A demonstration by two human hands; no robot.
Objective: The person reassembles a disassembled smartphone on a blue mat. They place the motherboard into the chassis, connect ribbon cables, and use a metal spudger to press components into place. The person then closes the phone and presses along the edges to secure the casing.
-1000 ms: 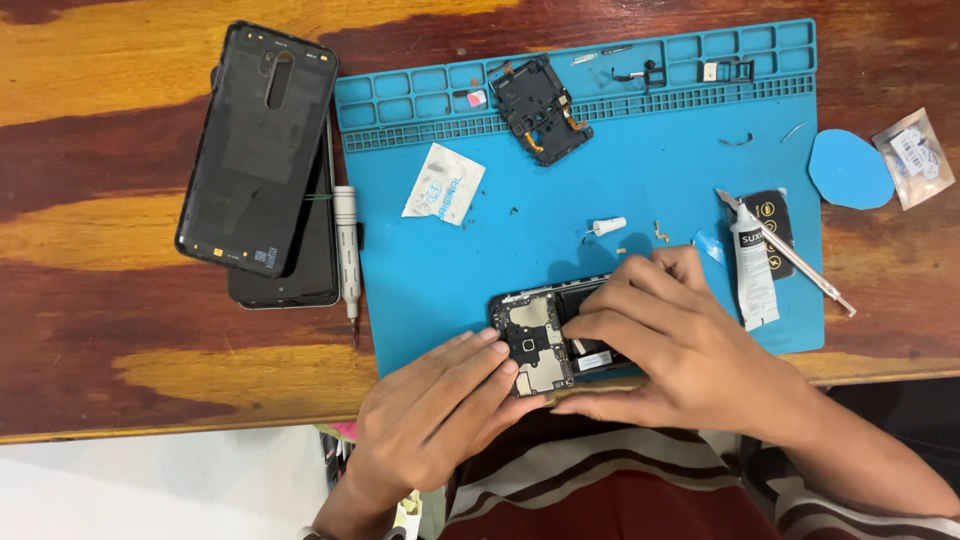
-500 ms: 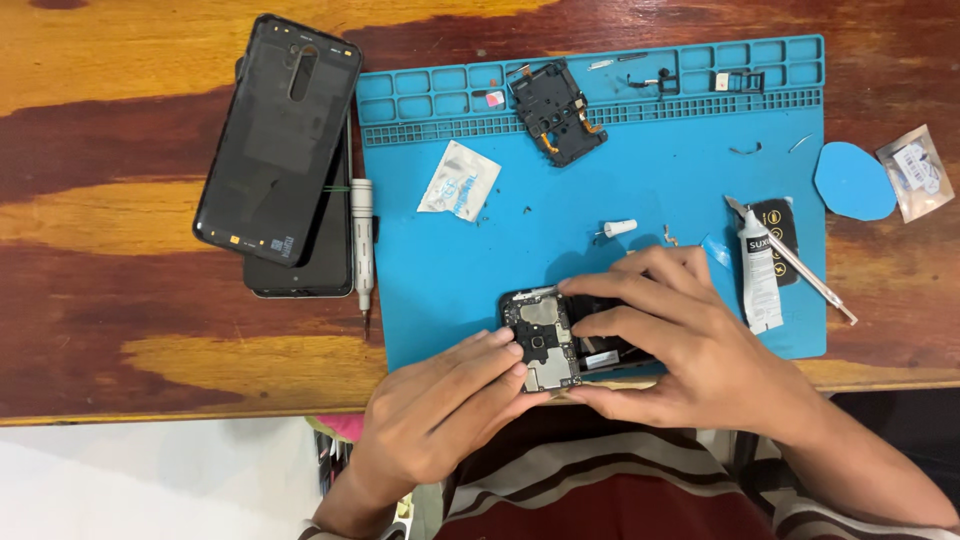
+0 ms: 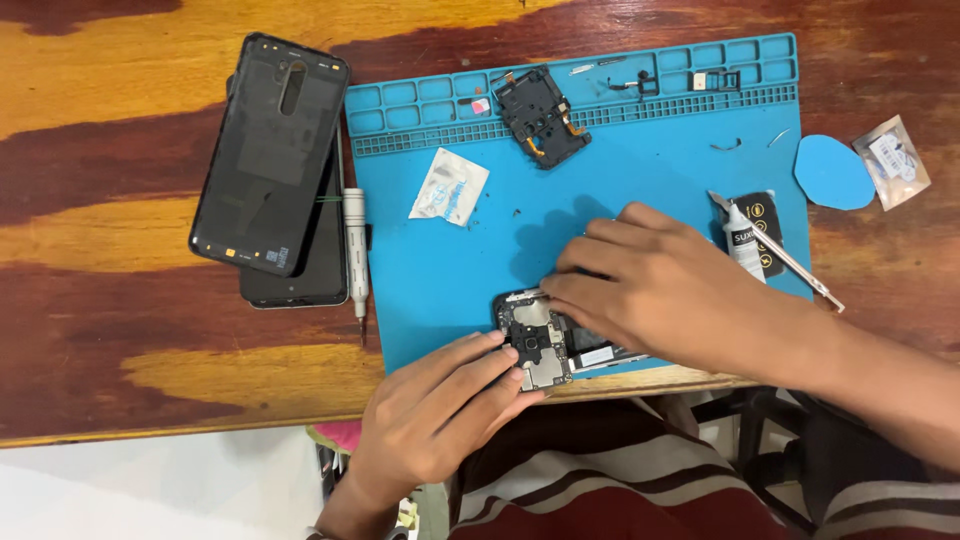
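Blue mat (image 3: 640, 190): white packet (image 3: 449, 186); hands (image 3: 440, 410) (image 3: 660, 285) on phone (image 3: 545, 340).

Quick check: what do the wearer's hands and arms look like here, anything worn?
Both are bare: the left hand and the right hand show no gloves and no rings that can be made out, and both forearms are uncovered, with no sleeves in view. Something like a band shows at the left wrist by the frame's bottom edge, too cut off to identify.

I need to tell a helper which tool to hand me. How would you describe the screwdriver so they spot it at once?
Start at the blue mat. Just off its left edge, on the wooden table, a slim silver screwdriver lies lengthwise, tip toward the person. It sits beside the stacked black back cover, the only thin metal rod there.
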